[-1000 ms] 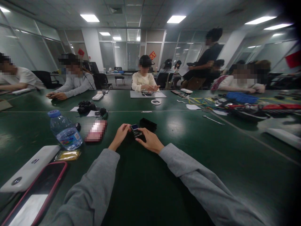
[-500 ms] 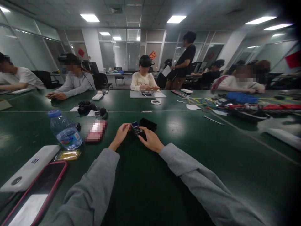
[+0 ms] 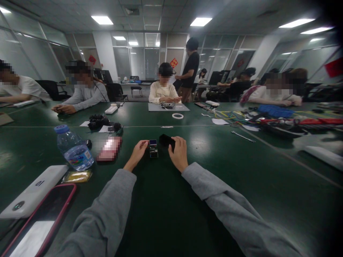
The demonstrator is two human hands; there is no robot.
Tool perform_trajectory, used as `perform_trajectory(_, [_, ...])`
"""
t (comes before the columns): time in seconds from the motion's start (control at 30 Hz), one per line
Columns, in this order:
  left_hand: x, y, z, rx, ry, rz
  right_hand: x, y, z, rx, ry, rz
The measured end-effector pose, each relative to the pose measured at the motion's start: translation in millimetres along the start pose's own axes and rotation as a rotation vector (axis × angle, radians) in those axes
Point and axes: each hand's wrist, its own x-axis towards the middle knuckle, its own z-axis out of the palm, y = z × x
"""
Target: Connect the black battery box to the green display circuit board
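A small electronic device [image 3: 153,149] with a little screen at its far end and bare parts below lies in front of me on the green table [image 3: 166,214]. Beside its left edge, the fingers of my left hand [image 3: 137,154] are pinched together. Whatever they hold, if anything, is too small to make out, and I cannot tell whether they touch the device. To the right of the device is an open black box [image 3: 165,140]. My right hand [image 3: 179,154] has its thumb and fingers around the box's right end, covering that part.
Left of my hands are a water bottle [image 3: 75,150], a pink phone [image 3: 109,149], a yellow packet [image 3: 77,176], a white power bank [image 3: 34,192] and a large phone [image 3: 45,214]. A wrench [image 3: 242,136] and cables [image 3: 278,125] lie right. A tape roll [image 3: 177,116] sits ahead.
My right hand has left the device and moved right onto the black box. The device now lies straighter, in plain view. My left hand is nearly still. A standing person behind has moved left.
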Motion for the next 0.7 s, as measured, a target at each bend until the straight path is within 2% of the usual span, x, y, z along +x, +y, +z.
perform_trajectory(0.1, [0, 0, -0.1, 0.002, -0.011, -0.006, -1, 18, 10, -0.022, 0.072, 0.125])
perform_trajectory(0.23, [1, -1, 1.2, -0.019, -0.012, 0.007, -3, 39, 23, 0.006, -0.053, 0.284])
perform_trajectory(0.33, [2, -2, 1.5, -0.027, -0.013, 0.0, -3, 42, 23, -0.021, -0.016, 0.319])
perform_trajectory(0.43, [2, -4, 1.3, -0.012, -0.011, -0.004, 0, 29, 14, -0.048, 0.106, 0.246])
perform_trajectory(0.5, [2, -4, 1.4, 0.005, -0.002, -0.001, 1, 11, 6, -0.012, 0.105, 0.129])
perform_trajectory(0.6, [2, -2, 2.0, 0.039, 0.016, 0.043, -6, -21, -2, 0.113, -0.019, -0.046])
perform_trajectory(0.7, [0, 4, 2.5, 0.116, -0.015, 0.111, -20, -48, 1, 0.206, -0.153, -0.11])
